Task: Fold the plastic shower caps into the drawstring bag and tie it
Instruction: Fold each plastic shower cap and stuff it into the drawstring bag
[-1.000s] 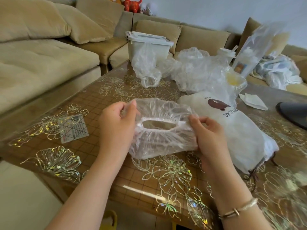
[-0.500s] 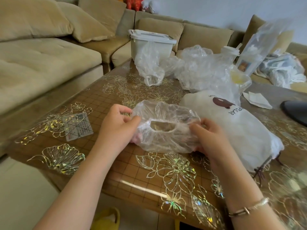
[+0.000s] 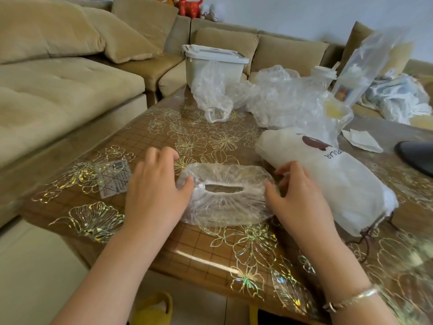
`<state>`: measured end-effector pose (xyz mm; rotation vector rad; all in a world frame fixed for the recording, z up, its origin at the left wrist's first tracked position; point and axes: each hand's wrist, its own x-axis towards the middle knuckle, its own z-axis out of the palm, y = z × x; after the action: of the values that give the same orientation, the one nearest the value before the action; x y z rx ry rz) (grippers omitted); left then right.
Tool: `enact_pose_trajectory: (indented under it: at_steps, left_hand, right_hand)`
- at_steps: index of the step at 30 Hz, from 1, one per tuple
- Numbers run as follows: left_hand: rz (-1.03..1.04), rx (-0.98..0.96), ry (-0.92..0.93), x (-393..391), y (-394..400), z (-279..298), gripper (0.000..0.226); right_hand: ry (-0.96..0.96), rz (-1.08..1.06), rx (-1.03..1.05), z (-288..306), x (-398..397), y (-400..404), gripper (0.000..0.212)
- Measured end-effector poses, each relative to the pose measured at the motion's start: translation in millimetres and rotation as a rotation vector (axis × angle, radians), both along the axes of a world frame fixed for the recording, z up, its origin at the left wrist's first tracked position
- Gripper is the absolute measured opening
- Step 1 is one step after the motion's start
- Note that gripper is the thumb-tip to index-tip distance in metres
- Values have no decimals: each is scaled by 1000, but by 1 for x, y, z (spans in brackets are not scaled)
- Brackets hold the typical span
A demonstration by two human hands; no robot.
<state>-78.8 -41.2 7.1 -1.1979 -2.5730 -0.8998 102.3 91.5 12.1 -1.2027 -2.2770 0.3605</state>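
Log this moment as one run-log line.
step: flattening shower cap on table | left hand: pressing cap | right hand: pressing cap | drawstring bag: beside, untied

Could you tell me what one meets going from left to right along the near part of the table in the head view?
Small printed card → left hand → shower cap, lying flat on the table between both hands → right hand → white drawstring bag → dark object at the frame's right edge.
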Motion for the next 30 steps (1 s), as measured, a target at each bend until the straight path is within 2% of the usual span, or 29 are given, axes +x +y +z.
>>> enact_pose_trajectory:
  at_steps: [2, 4, 7, 10, 13, 15, 17, 19, 20, 22, 25, 27, 30]
  left_hand:
    - [-101, 54, 10, -1, -2, 0, 30]
    - [-224, 82, -64, 0, -4, 2, 20]
    - [-375, 34, -143, 4, -6, 2, 22]
    - [-432, -4, -202, 6, -10, 1, 27]
    - [-456, -18, -256, 4, -14, -1, 27]
    - [-465, -51, -280, 4, -18, 0, 33]
    - [-486, -111, -312, 5, -21, 3, 53]
    - [-491, -181, -318, 6, -24, 7, 74]
    - [-485, -205, -303, 7, -25, 7, 77]
    - [-444, -194, -257, 5, -24, 4, 61]
    - [-366, 4, -284, -1, -20, -4, 15]
    - [-314, 122, -371, -5, -15, -8, 25]
    - [-222, 190, -423, -5, -5, -7, 44]
  right_hand:
    - [43, 91, 50, 2, 4, -5, 27]
    - [61, 232, 46, 6, 6, -10, 29]
    - [-5, 464, -77, 5, 11, -15, 44]
    - [-116, 563, -222, 2, 18, -16, 64]
    - [-156, 522, -252, -1, 24, -15, 66]
    - [-163, 466, -159, -2, 23, -14, 57]
    - [-133, 422, -92, -3, 21, -12, 44]
    - [-47, 382, -119, -3, 19, -11, 26]
    - [-3, 359, -151, -1, 18, -11, 19]
    - [60, 320, -256, 3, 17, -10, 22]
    - [110, 302, -378, 7, 15, -8, 29]
    - [122, 267, -387, 8, 11, -3, 36]
    - [115, 169, -378, 6, 2, 6, 48]
